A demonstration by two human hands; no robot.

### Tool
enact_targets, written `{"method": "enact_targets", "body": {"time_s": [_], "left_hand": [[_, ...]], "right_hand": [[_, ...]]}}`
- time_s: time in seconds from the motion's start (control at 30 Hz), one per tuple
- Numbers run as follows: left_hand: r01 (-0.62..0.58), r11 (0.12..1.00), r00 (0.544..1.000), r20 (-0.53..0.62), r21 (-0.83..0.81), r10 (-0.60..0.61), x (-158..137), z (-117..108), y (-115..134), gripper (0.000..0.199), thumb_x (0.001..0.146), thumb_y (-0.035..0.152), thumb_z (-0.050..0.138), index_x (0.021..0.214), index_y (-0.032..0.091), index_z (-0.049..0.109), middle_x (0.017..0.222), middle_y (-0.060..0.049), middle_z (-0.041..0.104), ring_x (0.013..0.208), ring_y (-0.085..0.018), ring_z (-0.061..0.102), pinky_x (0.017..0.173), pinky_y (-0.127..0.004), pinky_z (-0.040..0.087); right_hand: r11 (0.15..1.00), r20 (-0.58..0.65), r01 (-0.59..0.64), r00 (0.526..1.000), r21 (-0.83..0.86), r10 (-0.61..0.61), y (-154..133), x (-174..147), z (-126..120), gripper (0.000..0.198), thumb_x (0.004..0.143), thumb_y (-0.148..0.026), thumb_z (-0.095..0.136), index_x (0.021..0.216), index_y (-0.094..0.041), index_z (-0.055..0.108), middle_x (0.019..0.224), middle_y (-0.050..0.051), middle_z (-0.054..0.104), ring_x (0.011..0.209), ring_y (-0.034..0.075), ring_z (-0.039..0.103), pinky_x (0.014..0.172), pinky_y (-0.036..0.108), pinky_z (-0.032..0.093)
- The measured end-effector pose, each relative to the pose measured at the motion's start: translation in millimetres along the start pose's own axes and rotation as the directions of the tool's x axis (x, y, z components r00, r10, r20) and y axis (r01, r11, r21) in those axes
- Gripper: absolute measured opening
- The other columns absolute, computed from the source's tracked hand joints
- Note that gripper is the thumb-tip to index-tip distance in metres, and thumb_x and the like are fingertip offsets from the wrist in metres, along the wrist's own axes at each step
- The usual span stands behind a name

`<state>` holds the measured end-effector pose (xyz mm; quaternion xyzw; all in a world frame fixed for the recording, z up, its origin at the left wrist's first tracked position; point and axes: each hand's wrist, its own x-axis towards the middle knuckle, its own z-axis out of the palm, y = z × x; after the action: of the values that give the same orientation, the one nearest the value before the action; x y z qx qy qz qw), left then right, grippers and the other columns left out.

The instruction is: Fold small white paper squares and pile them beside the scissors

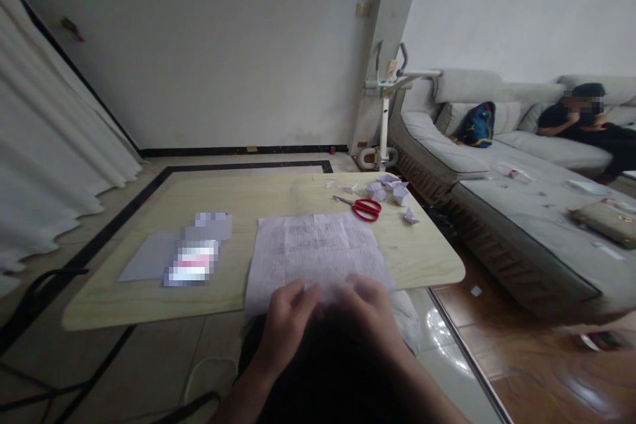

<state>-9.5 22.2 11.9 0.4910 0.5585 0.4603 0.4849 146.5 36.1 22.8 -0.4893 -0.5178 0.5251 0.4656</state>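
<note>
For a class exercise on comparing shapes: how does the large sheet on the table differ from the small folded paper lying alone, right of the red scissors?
Size: the large sheet is many times bigger than the small folded paper.
Pose: the large sheet lies spread out; the small folded paper is bent up.
Place: the large sheet reaches the table's near edge; the small folded paper sits farther in.
Both are pale.

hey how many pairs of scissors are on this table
1. The red-handled scissors lie on the table by the far right corner of the large sheet, near some paper pieces. More could be hidden beneath.
</note>
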Motion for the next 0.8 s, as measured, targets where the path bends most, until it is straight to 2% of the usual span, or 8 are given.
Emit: {"method": "enact_targets", "body": {"time_s": [0.2,0.43,0.53,0.7,0.8], "left_hand": [[-0.037,0.996,0.999,-0.011,0.079,0.038,-2,2,0,0.035,0.085,0.045,0.059,0.064,0.017,0.060,0.057,0.000,0.061,0.056,-0.015,0.059,0.052,-0.023,0.045],[-0.044,0.997,0.999,0.012,0.069,0.043,-2,2,0,0.036,0.088,0.044,0.054,0.065,0.017,0.061,0.060,-0.001,0.063,0.059,-0.017,0.061,0.055,-0.024,0.047],[-0.060,0.993,0.998,0.010,0.099,0.059,-2,2,1,0.036,0.089,0.042,0.052,0.065,0.018,0.061,0.059,-0.001,0.062,0.058,-0.017,0.061,0.054,-0.024,0.047],[-0.082,0.988,0.995,-0.038,0.132,0.088,-3,2,2,0.033,0.088,0.039,0.054,0.063,0.019,0.060,0.056,0.001,0.060,0.055,-0.017,0.059,0.052,-0.023,0.045],[-0.083,0.989,0.994,-0.062,0.124,0.091,-2,2,0,0.033,0.088,0.040,0.054,0.062,0.019,0.059,0.056,0.001,0.058,0.054,-0.016,0.058,0.051,-0.023,0.045]], "right_hand": [[1.000,0.089,-0.017,0.996,-0.026,0.019,-5,1,1,0.024,0.076,-0.036,0.068,0.064,-0.017,0.059,0.058,-0.003,0.053,0.056,0.012,0.048,0.052,0.022,0.038],[0.995,0.063,-0.020,0.998,-0.093,0.026,2,-1,-1,0.026,0.079,-0.040,0.063,0.067,-0.018,0.057,0.058,-0.004,0.049,0.057,0.013,0.047,0.053,0.024,0.038],[0.987,0.024,-0.009,1.000,-0.163,0.013,6,0,-1,0.024,0.078,-0.040,0.064,0.069,-0.018,0.061,0.062,-0.002,0.054,0.061,0.016,0.051,0.057,0.025,0.042],[0.988,0.122,0.022,0.993,-0.155,-0.003,4,0,-2,0.021,0.080,-0.037,0.065,0.072,-0.018,0.067,0.068,0.000,0.064,0.067,0.017,0.057,0.059,0.024,0.044],[0.990,0.116,0.033,0.993,-0.135,-0.017,3,0,-3,0.021,0.081,-0.038,0.066,0.075,-0.018,0.067,0.068,-0.001,0.062,0.065,0.016,0.054,0.059,0.024,0.043]]}}
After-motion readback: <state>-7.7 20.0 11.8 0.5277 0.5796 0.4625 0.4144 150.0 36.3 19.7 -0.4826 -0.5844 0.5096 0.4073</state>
